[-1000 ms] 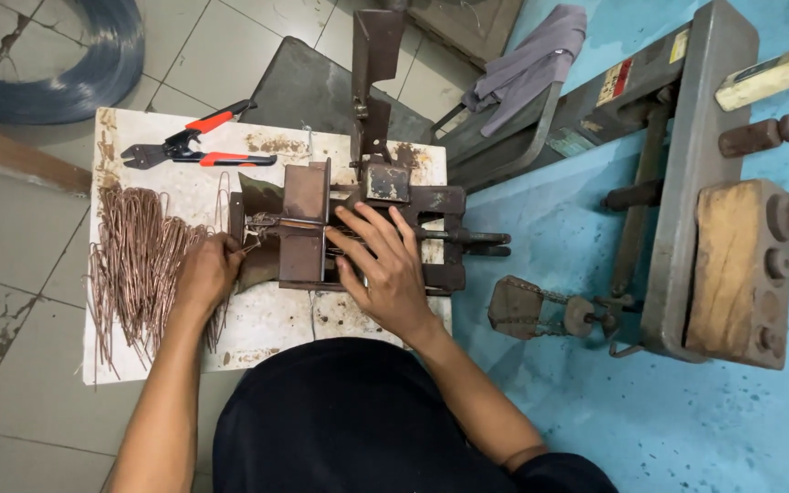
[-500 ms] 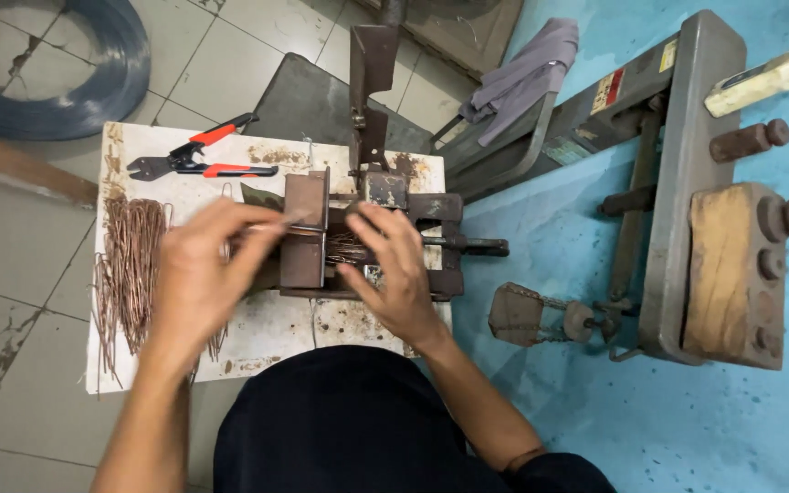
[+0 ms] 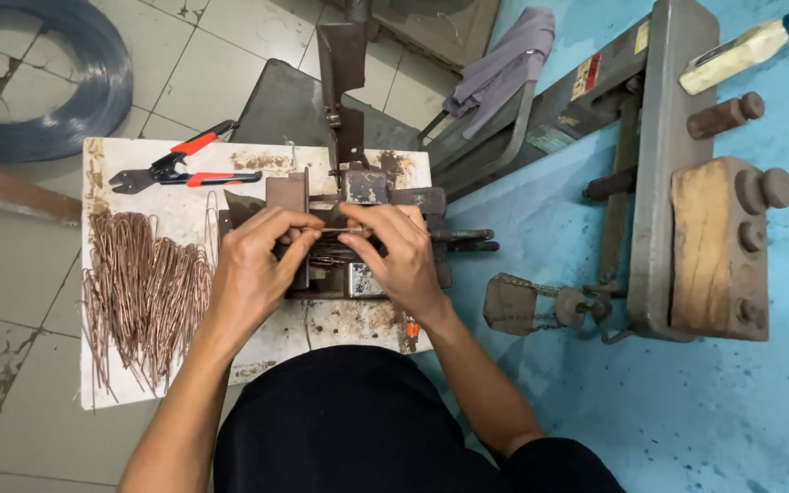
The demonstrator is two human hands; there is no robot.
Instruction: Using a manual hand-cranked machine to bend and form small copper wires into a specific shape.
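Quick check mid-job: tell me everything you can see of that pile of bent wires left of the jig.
The pile of bent wires lies flat on the white board, left of the rusty metal jig. The pieces look like thin coppery-brown wire folded into long hairpins, lying roughly parallel, loose ends fanning toward the board's near edge. Neither hand touches them; the left hand is just to their right. Red-handled cutters lie beyond them.

Red-handled pliers (image 3: 180, 167) lie near the far left corner of the white board (image 3: 102, 383), and a bundle of bent copper-coloured wires (image 3: 143, 297) spreads along its left edge. On the tiled floor beyond the far left corner sits a blue wire coil (image 3: 57, 110). A grey cloth (image 3: 504, 64) hangs over a metal frame beyond the far right corner. A wooden block (image 3: 705, 242) rests on the grey machine (image 3: 664, 137) over the blue floor.
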